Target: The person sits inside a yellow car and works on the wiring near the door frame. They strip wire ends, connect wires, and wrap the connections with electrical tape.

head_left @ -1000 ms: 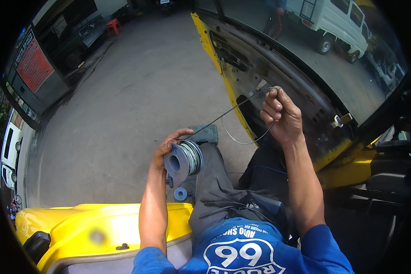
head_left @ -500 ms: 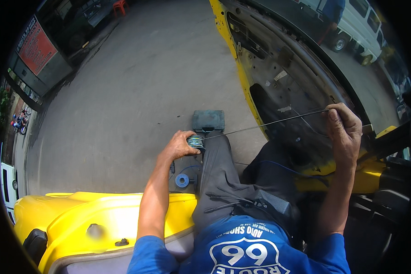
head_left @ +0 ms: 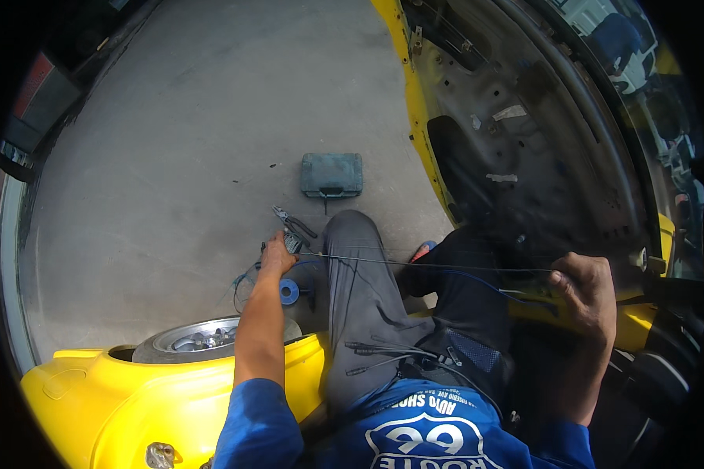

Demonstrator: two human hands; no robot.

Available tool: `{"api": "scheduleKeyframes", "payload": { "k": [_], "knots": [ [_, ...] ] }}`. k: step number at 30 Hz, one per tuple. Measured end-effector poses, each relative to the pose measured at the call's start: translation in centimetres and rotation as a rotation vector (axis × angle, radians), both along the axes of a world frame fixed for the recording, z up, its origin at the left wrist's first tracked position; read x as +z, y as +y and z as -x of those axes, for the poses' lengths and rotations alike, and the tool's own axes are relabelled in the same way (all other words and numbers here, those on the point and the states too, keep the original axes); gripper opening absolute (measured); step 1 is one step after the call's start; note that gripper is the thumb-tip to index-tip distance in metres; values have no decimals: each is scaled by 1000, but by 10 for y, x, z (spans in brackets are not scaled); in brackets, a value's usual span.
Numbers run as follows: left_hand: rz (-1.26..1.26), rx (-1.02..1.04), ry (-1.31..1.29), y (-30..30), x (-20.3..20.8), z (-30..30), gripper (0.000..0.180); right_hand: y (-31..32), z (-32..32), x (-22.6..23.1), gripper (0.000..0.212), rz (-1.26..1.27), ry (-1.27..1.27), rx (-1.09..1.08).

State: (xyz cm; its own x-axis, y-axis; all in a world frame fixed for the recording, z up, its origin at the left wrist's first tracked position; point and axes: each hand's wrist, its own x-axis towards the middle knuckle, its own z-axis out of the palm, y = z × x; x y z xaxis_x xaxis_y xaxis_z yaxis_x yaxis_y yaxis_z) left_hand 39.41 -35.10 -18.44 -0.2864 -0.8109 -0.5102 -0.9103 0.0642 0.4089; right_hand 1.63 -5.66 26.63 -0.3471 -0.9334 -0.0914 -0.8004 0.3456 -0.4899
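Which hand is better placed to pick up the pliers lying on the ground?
Probably the left hand: it is low by the knee, right next to the pliers. The right hand is far off, pinching the stretched wire.

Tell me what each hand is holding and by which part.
Left hand grips the wire spool down by the knee; right hand pinches the free end of the thin wire stretched between them.

left hand lowered to floor, wire stretched longer, right hand lower
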Motion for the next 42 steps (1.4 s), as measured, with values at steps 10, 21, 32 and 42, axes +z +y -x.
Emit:
{"api": "scheduleKeyframes", "payload": {
  "k": [10, 21, 32, 42],
  "knots": [
    [-307, 621, 0, 16, -156, -64, 74, 15, -5, 0, 49, -198, -21, -200],
    [-86, 449, -97, 35, -253, -91, 51, -32, -39, -14, 29, -223, -333, -78],
    [-387, -781, -159, -58, 65, 50, 52, 58, -82, -48, 15, -39, -123, 77],
    [-15, -1078, 825, 192, 386, 171, 68, 134, -60, -42, 18, 318, 7, 112]
  ]
}}
